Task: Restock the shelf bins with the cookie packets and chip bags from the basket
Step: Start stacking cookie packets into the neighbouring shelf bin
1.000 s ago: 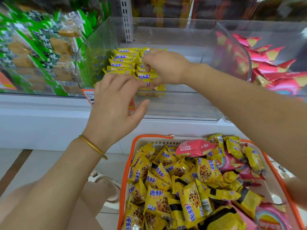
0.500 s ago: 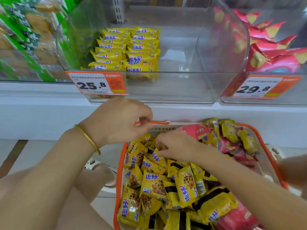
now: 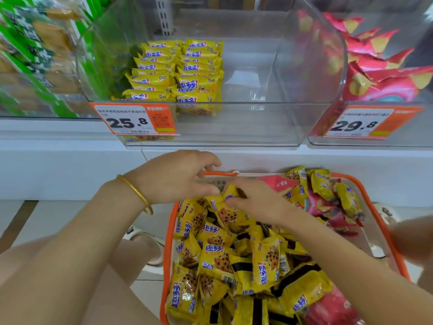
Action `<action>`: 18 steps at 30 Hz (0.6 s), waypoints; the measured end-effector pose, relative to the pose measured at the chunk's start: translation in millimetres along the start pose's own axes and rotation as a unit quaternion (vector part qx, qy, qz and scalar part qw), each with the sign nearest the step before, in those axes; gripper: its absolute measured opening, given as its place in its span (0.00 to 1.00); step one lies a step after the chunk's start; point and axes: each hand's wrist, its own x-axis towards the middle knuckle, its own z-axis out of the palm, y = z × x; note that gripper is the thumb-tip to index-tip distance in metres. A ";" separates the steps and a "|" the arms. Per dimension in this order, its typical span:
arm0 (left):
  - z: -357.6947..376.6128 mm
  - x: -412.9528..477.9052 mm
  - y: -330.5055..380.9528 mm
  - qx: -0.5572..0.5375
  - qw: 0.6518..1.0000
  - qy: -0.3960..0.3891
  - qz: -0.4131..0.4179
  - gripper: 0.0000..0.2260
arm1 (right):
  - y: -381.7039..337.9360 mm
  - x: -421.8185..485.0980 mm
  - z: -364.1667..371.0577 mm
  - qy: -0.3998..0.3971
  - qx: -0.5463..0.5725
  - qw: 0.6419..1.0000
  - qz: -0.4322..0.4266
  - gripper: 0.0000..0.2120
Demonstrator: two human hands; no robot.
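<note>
One yellow cookie packet (image 3: 230, 193) sticks up at the far end of the orange basket (image 3: 166, 242), on top of a big heap of the same packets. The right hand (image 3: 257, 202) pinches it, so that grip is closed on the packet. The left hand (image 3: 173, 177), with a gold bangle (image 3: 136, 191) on its wrist, is just beside it with bent fingers and its thumb at the packet's edge; I cannot tell if its grip holds anything. A second ago the right hand was up in the clear bin (image 3: 257, 123), at the neat rows of packets (image 3: 178, 71); now both hands are down at the basket. The packets have blue writing, 趣多多. The tag (image 3: 133, 119) on this bin says 25.8. The tag (image 3: 365, 124) on the next bin, which holds pink bags (image 3: 379, 73), says 29.8. Green packs (image 3: 30, 55) fill the bin on the left.
</note>
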 end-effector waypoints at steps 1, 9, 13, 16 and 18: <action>1.4 0.6 2.0 -0.019 1.000 -0.015 -0.004 0.25 | -4.6 -5.5 -10.1 0.003 0.039 0.999 -0.003 0.09; -12.0 0.9 9.2 -0.217 0.965 0.141 0.042 0.08 | -47.3 -31.7 -71.3 0.038 0.291 0.956 -0.002 0.19; -26.1 -5.7 20.8 -0.339 0.888 0.296 0.096 0.11 | -75.4 -36.6 -117.3 0.093 0.241 0.963 -0.073 0.11; -31.9 -6.0 19.5 -0.246 0.834 0.483 0.101 0.11 | -96.1 -20.8 -151.4 0.181 0.247 0.946 -0.106 0.09; -34.9 -4.8 10.7 -0.142 0.820 0.551 0.062 0.10 | -104.8 3.2 -164.5 0.234 0.206 0.944 -0.109 0.15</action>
